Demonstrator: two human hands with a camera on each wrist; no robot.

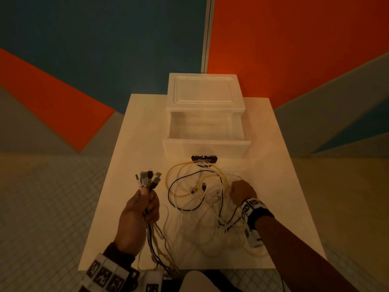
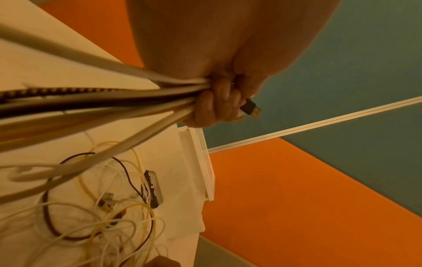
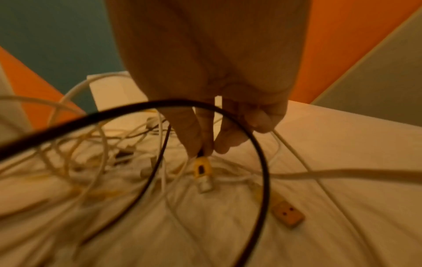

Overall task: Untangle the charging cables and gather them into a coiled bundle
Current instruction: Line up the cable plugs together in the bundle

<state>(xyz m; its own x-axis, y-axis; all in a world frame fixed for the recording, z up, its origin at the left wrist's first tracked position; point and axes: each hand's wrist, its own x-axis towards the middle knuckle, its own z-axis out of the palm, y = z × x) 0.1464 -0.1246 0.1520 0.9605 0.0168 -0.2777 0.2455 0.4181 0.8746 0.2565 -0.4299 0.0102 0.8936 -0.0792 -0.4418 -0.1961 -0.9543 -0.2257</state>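
Note:
A tangle of white, yellow and black charging cables [image 1: 195, 192] lies spread on the white table [image 1: 280, 186]. My left hand [image 1: 139, 211] grips a bunch of cable ends upright at the table's left, plugs [image 1: 148, 178] fanning out above the fist; the gripped cables [image 2: 114, 97] trail down toward me. My right hand [image 1: 242, 191] reaches down into the right side of the tangle. In the right wrist view its fingertips [image 3: 200, 148] pinch a yellow plug [image 3: 202, 168] with a metal tip. A black cable [image 3: 262, 162] loops in front of that hand.
A white plastic drawer unit [image 1: 205, 114] stands at the back of the table with its drawer pulled out. A dark label [image 1: 204, 159] lies in front of it. A loose white plug [image 3: 287, 215] lies to the right of the tangle. Tiled floor surrounds the table.

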